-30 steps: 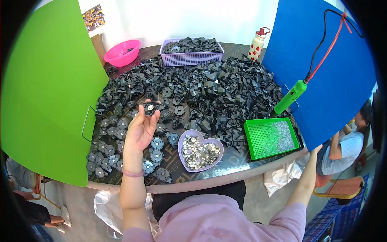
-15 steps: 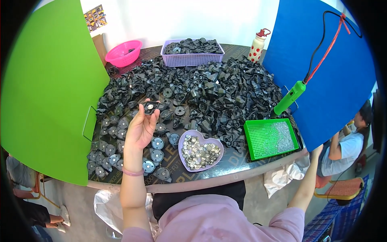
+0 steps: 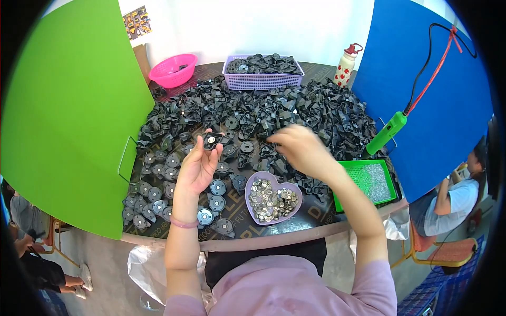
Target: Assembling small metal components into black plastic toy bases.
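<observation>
My left hand holds a small black plastic part between fingertips and thumb; a shiny round metal piece sits at its middle. Blurred by motion, my right hand hovers over the near edge of a large pile of black plastic parts, and its fingers cannot be made out clearly. Below and between the hands stands a purple heart-shaped bowl of silvery round metal pieces. Several round black parts with metal centres lie left of the bowl.
A green electric screwdriver hangs by a cord at right, above a green tray of small silvery pieces. At the back are a pink basket, a purple basket and a bottle. Green and blue panels flank the table.
My right hand has come from the table's right edge to above the pile. My left hand still holds the black part. The whole view has shifted slightly.
</observation>
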The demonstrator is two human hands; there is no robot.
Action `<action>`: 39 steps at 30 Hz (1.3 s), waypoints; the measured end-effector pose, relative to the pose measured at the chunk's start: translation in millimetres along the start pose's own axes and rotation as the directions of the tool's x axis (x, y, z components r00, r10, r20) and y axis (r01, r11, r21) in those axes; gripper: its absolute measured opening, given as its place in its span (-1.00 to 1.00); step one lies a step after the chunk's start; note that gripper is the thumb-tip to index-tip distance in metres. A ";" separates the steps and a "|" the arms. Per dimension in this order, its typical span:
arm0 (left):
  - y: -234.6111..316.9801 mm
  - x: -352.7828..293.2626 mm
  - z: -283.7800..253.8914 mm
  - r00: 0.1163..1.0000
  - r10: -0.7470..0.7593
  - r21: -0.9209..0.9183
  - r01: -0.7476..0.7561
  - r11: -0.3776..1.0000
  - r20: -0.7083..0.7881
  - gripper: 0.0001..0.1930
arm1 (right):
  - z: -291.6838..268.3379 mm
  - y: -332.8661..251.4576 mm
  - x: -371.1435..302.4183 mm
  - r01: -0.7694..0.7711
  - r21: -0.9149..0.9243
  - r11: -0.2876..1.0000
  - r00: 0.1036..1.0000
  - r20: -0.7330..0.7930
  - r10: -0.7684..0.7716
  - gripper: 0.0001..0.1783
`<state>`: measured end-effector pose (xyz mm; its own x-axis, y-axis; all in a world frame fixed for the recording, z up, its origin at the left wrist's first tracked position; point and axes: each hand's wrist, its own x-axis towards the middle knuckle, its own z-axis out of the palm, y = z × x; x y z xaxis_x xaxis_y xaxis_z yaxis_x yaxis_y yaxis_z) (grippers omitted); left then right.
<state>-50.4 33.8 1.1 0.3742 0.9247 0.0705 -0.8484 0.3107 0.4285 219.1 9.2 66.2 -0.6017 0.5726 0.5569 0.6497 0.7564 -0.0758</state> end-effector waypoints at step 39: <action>-68.5 -7.5 18.7 0.939 -0.342 0.331 0.316 0.889 0.023 -0.64 | 23.4 -21.0 -24.0 0.041 0.498 0.866 0.999 -0.040 -0.024 -0.55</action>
<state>12.0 1.5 -11.9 0.6506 0.7571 -0.0596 -0.5124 0.4955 0.7013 209.1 -13.0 35.1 -0.5984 0.5410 0.5909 0.3072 0.8361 -0.4544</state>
